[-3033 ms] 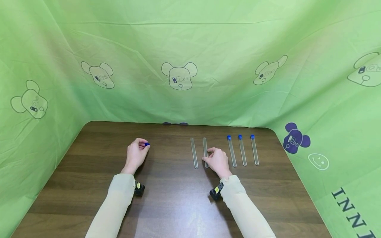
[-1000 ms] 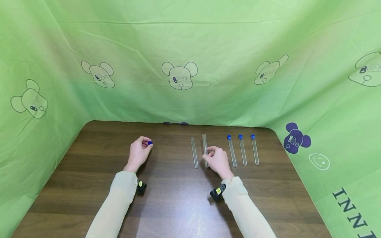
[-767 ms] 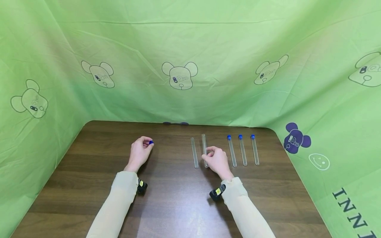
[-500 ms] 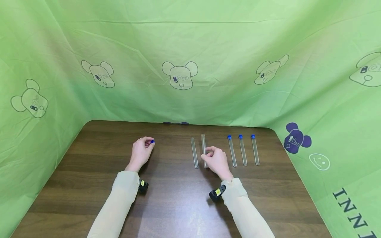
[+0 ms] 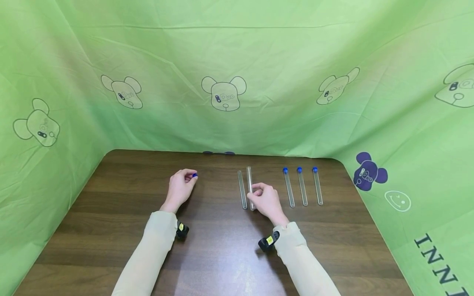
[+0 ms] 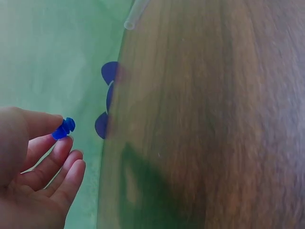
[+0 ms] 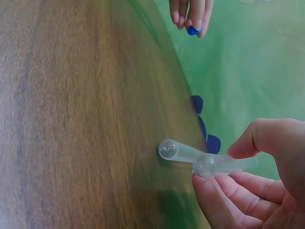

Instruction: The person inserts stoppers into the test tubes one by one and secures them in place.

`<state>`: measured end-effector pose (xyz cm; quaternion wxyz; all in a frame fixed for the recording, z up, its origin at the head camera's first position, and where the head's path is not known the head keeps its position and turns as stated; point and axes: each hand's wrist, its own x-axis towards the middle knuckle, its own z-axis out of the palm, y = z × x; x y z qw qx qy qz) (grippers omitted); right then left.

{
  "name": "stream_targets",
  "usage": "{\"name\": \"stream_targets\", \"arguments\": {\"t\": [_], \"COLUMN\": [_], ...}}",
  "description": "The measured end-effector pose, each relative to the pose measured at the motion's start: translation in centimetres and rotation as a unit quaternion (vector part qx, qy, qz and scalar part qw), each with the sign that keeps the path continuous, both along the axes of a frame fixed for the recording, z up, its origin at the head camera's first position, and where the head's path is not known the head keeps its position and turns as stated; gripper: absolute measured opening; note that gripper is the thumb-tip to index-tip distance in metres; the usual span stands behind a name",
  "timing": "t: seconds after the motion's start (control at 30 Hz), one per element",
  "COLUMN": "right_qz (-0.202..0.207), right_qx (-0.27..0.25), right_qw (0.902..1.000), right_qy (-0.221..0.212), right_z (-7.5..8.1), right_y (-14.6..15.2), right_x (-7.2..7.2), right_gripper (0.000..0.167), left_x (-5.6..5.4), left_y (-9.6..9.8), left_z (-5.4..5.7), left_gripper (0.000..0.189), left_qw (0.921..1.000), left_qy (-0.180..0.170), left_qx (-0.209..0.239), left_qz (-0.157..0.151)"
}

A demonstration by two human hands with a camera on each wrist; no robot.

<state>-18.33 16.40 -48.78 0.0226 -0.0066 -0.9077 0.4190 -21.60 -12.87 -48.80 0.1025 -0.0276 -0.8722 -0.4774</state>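
Between thumb and fingertips my left hand [image 5: 179,188] pinches a small blue stopper [image 6: 64,129], its ridged end poking out past the fingers. To the right, my right hand [image 5: 267,201] pinches a clear uncapped test tube [image 7: 224,163] near its rounded lower end; its open end points away toward the back of the table. Just left of it another uncapped test tube [image 5: 242,190] lies on the wood. In the right wrist view the held tube overlaps this lying one.
Right of my right hand, three test tubes with blue stoppers lie in a row: one nearest [image 5: 289,187], one in the middle [image 5: 302,186] and one farthest right [image 5: 317,186]. A green printed cloth [image 5: 222,49] hangs behind the brown wooden table [image 5: 214,246].
My left hand has moved right and slightly back with the stopper. The right hand has raised its tube and shifted it left, closer to the lying uncapped one.
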Motion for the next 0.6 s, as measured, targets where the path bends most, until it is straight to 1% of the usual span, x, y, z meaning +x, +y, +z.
{"name": "stream_targets", "arguments": {"t": [0.13, 0.3, 0.47, 0.6], "right_qz": [0.000, 0.005, 0.006, 0.010], "right_qx": [-0.013, -0.051, -0.052, -0.061], "right_qw": [0.9999, 0.9985, 0.9985, 0.9977], "right_qy": [-0.002, -0.018, -0.019, -0.027], "right_z": [-0.1, 0.1, 0.1, 0.2], "right_y": [-0.2, -0.5, -0.5, -0.7], "right_x": [0.0, 0.1, 0.2, 0.3], "right_gripper": [0.033, 0.034, 0.035, 0.035], "left_x": [-0.1, -0.2, -0.4, -0.5], "left_y": [0.6, 1.4, 1.9, 2.5], "left_z": [0.2, 0.4, 0.4, 0.6], "left_gripper": [0.020, 0.021, 0.022, 0.022], "left_qw": [0.9998, 0.9993, 0.9990, 0.9982], "left_qy": [0.005, 0.002, -0.006, -0.006], "left_qx": [0.016, 0.035, 0.037, 0.052], "left_qz": [-0.006, -0.014, -0.023, -0.030]}}
